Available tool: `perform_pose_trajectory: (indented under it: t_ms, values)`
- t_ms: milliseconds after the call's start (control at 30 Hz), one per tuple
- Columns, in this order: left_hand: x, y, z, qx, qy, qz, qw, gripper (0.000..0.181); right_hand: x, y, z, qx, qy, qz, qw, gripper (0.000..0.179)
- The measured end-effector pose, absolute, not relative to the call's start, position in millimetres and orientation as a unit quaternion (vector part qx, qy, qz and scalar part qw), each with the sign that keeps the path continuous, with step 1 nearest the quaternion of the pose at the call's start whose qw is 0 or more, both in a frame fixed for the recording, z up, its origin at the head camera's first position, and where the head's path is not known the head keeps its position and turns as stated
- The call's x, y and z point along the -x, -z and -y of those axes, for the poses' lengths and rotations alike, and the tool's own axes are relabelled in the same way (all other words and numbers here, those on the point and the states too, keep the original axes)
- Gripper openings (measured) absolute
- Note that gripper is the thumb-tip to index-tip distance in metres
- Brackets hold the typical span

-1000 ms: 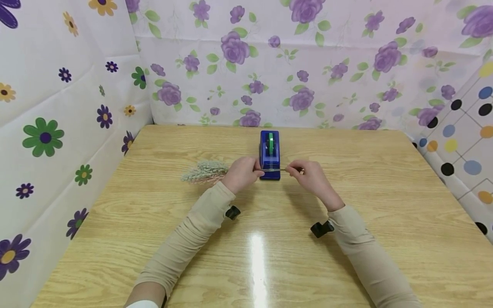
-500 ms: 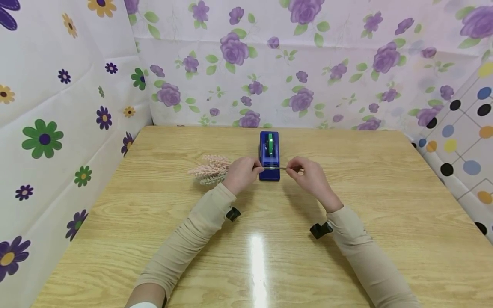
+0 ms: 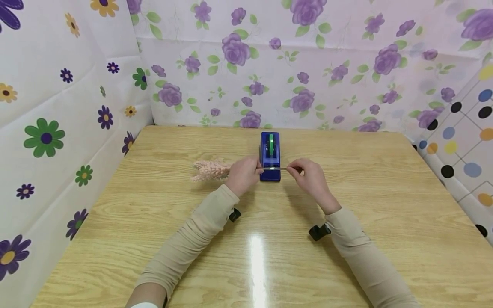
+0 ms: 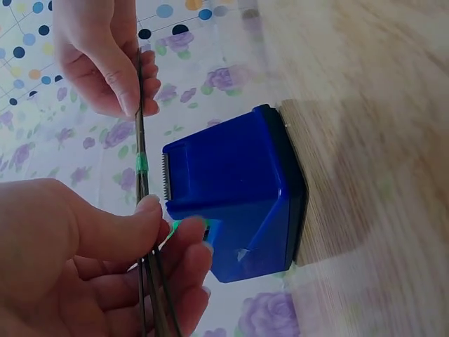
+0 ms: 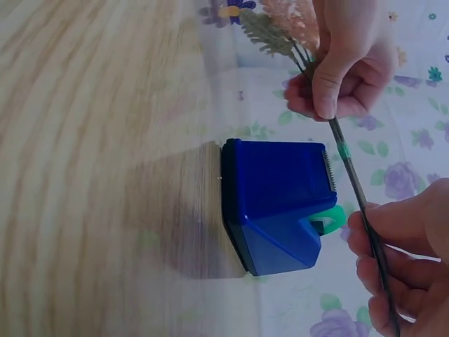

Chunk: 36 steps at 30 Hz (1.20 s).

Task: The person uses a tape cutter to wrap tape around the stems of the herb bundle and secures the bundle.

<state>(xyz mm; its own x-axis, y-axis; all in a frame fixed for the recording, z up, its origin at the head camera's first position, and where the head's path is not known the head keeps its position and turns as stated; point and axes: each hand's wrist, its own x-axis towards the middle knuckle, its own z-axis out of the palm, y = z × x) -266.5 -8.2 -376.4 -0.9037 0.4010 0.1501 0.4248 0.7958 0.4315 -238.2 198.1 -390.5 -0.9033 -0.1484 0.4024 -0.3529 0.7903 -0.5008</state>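
A bunch of dried-looking flowers (image 3: 209, 170) lies level in the air, its fluffy heads out to the left. Pink heads face up in the head view; a green one (image 5: 270, 34) shows too in the right wrist view. My left hand (image 3: 243, 174) grips the stems just below the heads. Farther along, my right hand (image 3: 310, 176) pinches the thin dark stems (image 4: 140, 133) between thumb and fingers. Between the hands, a narrow band of green tape (image 4: 142, 163) circles the stems. Right below and behind them stands a blue tape dispenser (image 3: 270, 160) with a toothed metal cutter (image 4: 167, 177).
A green-cored tape roll (image 3: 271, 145) sits in the dispenser. The wooden table (image 3: 346, 248) runs back to a flowered cloth (image 3: 277, 107), with more patterned cloth at left and right. Black wrist mounts (image 3: 319, 232) hang under both forearms.
The bunch has turned about its stems: green heads were uppermost at first, now the pink ones are. Both hands stay almost in place over the dispenser's front.
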Motion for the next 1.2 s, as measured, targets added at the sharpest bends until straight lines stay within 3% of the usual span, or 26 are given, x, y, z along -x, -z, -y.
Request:
perform_pose_trajectory:
  t_ms: [200,400,600,867,1033,1200]
  values:
    - [268,378,9,0.218,0.268,0.938,0.009,0.011,239,388,-199,-0.136,-0.311,0.922,0.186,0.010]
    - [270,378,8,0.245,0.278,0.929,0.027,0.021,239,386,-200,-0.142,-0.318,0.916,0.198,0.008]
    - [268,377,9,0.233,0.279,0.931,0.033,0.014,239,385,-199,-0.146,-0.321,0.915,0.194,0.007]
    - [261,364,10,0.249,0.242,0.938,0.020,0.010,233,372,-204,-0.157,-0.333,0.923,0.115,0.005]
    - [258,361,9,0.263,0.240,0.935,-0.006,0.009,235,371,-205,-0.171,-0.328,0.928,0.040,0.017]
    - [257,358,9,0.274,0.251,0.928,-0.027,0.018,237,375,-207,-0.173,-0.315,0.932,0.034,0.032]
